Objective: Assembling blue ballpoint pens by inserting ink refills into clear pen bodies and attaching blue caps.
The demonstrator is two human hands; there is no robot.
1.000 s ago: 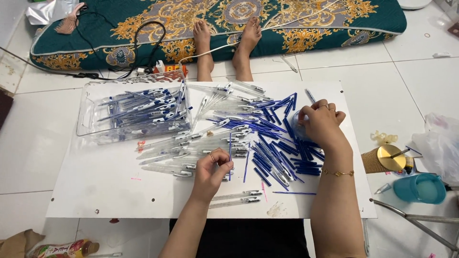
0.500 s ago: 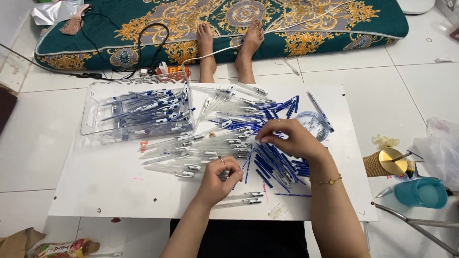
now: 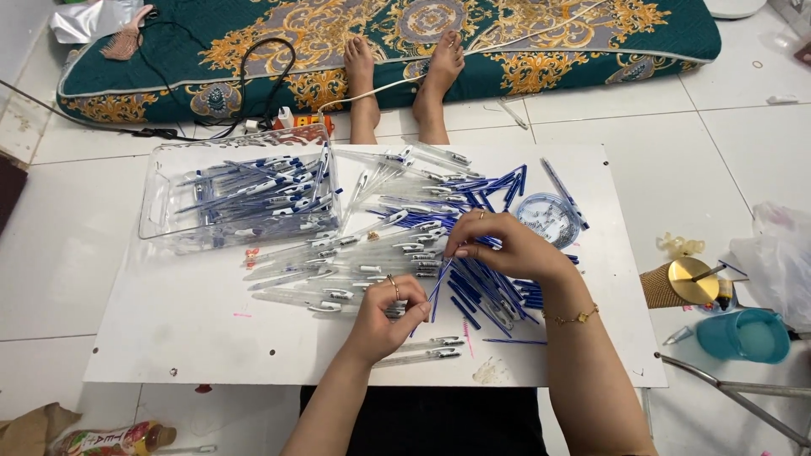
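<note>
The left hand (image 3: 384, 317) sat on the white board (image 3: 169, 329), just below the heap of clear pen barrels (image 3: 338, 274), its fingers curled shut around one barrel whose blue refill (image 3: 435, 300) stuck out toward the right. The right hand (image 3: 507, 249) hovered just right of that heap, over the pile of blue refills (image 3: 481, 291), thumb and forefinger pinched together at the upper end of the same refill, the other fingers loosely bent. Above and left of the barrel heap stood a clear plastic tray (image 3: 156, 190) filled with finished pens, and to the right of the heap, beyond the right hand, lay a small round tub (image 3: 545, 215) of tiny parts. To seat a refill cleanly, it seemed wise to hold the barrel steady, keep the refill in line with the bore, and push with light pinching pressure rather than force, since a slanted thin refill could bend.
</note>
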